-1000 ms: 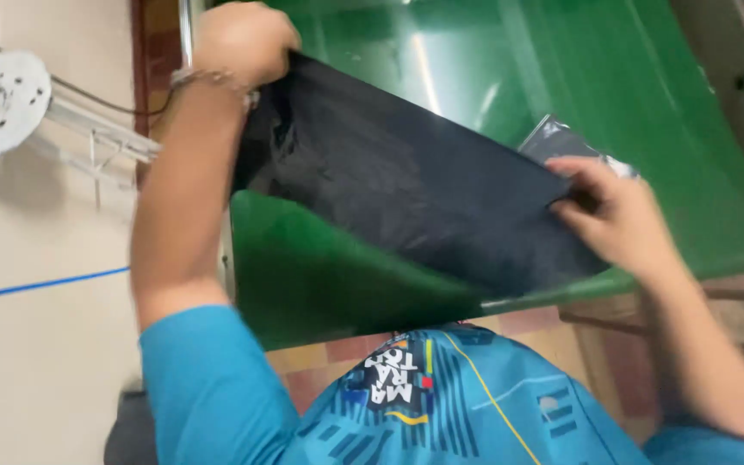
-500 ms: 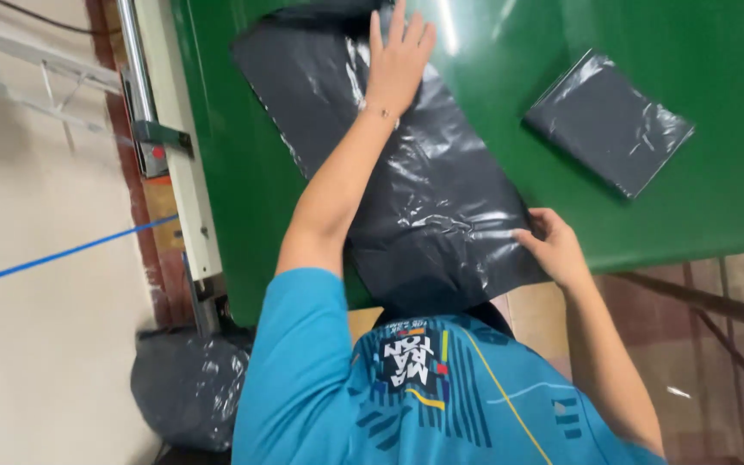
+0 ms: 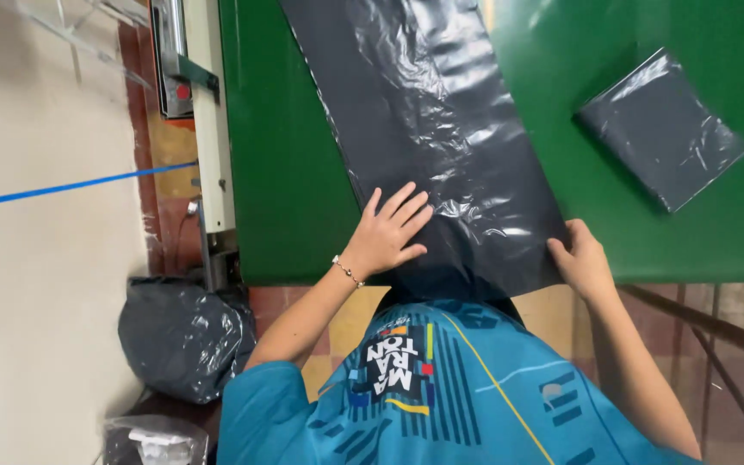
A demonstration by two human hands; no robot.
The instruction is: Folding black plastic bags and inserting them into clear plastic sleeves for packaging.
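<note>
Half a second ago the left hand (image 3: 389, 234) reached far up the black plastic bag (image 3: 441, 129); now it has come back to the near end and lies flat there, fingers spread, pressing and not gripping. Since then the bag has also been stretched long and smooth across the green table (image 3: 286, 172).

At the other near corner of the same sheet, the right hand (image 3: 580, 263) pinches the edge where it hangs over the table rim. Beyond this hand, well apart, lies a folded black bag (image 3: 660, 129). Down on the floor, on the left hand's side, sits a full black sack (image 3: 184, 337).

I judge that the thin film is slippery: if the flat palm lifts or pushes unevenly, the sheet may wrinkle again or slide off the near edge, because only one corner is really held.
</note>
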